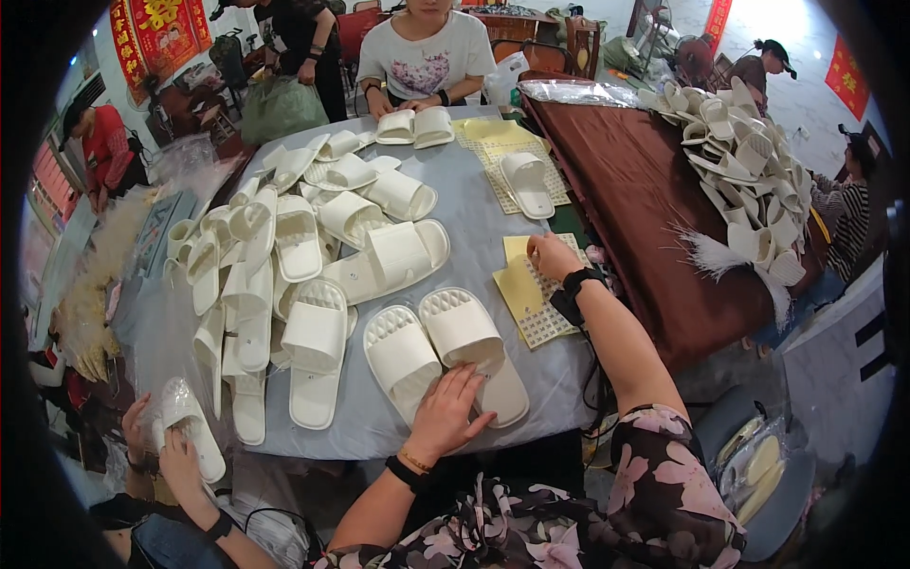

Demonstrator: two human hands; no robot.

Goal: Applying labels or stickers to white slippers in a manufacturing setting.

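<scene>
A pair of cream slippers lies side by side at the table's near edge, the left slipper (398,356) and the right slipper (463,324). My left hand (447,406) rests across their heel ends with its fingers stretched out. Farther right, my right hand (555,256) is over a yellow sheet of small printed stickers (548,321). Its thumb and fingers are pinched together at the sheet's upper part; whether a sticker is between them is too small to see. A single slipper (526,183) lies beyond that hand on more sticker sheets (486,142).
A heap of cream slippers (297,237) covers the table's left side. More slippers (749,142) are piled on a brown-covered table (626,218) at right. Opposite, a person touches another pair (414,126). At lower left, another person's hands hold a slipper (194,427) by clear plastic.
</scene>
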